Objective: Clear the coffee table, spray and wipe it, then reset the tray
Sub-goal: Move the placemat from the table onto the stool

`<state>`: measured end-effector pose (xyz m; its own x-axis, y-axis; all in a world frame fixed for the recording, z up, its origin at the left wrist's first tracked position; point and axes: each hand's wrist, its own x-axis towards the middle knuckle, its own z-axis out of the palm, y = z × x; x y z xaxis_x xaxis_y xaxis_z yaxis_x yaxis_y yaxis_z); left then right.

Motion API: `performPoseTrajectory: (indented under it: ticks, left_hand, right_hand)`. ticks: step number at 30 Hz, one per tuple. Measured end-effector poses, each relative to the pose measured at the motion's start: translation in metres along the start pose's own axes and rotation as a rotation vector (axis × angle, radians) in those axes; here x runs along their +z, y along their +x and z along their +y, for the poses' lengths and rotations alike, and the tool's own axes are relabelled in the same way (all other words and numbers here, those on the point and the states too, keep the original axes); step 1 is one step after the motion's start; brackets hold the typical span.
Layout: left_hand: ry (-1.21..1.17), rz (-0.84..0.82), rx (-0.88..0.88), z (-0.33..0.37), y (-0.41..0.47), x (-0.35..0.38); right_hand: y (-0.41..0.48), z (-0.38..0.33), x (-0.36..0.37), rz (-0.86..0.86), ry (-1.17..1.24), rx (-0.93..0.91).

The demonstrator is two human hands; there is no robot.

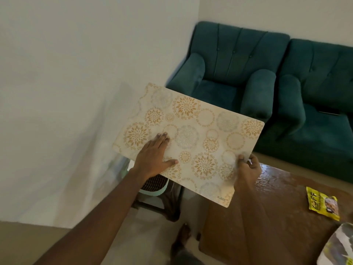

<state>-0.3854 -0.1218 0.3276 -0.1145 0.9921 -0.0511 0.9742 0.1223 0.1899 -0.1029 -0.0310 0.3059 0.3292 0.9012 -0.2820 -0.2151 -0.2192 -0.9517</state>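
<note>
A cream placemat (pixel 193 134) printed with gold and grey round flowers is held in the air, tilted, left of the brown coffee table (pixel 282 203). My left hand (pixel 154 156) lies flat on its top face with straight fingers. My right hand (pixel 247 165) pinches its near right edge, thumb on top. On the table lie a yellow snack packet (pixel 322 202) and, at the bottom right corner, the edge of a patterned tray or plate (pixel 338 245).
Two teal armchairs (pixel 238 73) stand along the far wall; a dark flat object (pixel 329 112) lies on the right seat. Under the placemat, a dark stool (pixel 168 199) carries a pale green basket (pixel 154 185). My bare foot (pixel 181 240) is on the floor.
</note>
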Motion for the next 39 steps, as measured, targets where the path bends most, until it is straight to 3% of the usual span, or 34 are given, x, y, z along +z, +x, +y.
performPoseTrajectory:
  ticks: [13,20,25,34,39]
  left_hand:
    - [0.003,-0.105,-0.033,-0.084,0.106,-0.001]
    - [0.012,-0.142,0.039,-0.123,0.151,0.004]
    - [0.043,-0.264,0.131,-0.156,0.182,0.020]
    - [0.011,-0.310,0.258,-0.196,0.237,0.113]
    - [0.164,-0.394,0.420,-0.223,0.248,0.189]
  right_hand:
    - [0.081,0.027,0.120,-0.082,-0.130,0.034]
    - [0.112,0.043,0.165,-0.091,-0.165,0.047]
    - [0.123,0.068,0.184,-0.059,-0.170,0.058]
    - [0.157,0.138,0.196,0.001,-0.214,0.050]
    - [0.180,0.207,0.185,-0.008,-0.277,0.097]
